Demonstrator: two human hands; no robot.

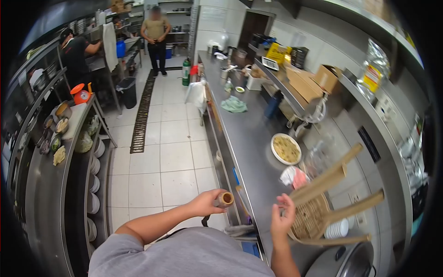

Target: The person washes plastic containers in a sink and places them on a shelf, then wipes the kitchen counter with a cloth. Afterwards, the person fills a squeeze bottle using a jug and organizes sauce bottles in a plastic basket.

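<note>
My left hand (209, 202) is wrapped round a small cylindrical container (226, 199) with a tan rim and a reddish-brown inside, held over the counter's front edge. Its exact kind cannot be made out. Over the steel counter (245, 143), my right hand (282, 217) is raised with its fingers apart and nothing in them. Just right of that hand is a tan stool-like piece (308, 217) with a lattice seat and legs sticking out; whether the hand touches it is unclear. Beyond it are a crumpled white and pink wrapper (295, 177) and a white bowl (286, 148) of pale yellowish food.
Further along the counter lie a green cloth (234, 104) and a strainer (316, 111). White stacked cups (337, 228) and a round steel appliance (341, 261) stand at right. Across the tiled aisle is another worktop (50, 184). Two people (156, 32) are at the back.
</note>
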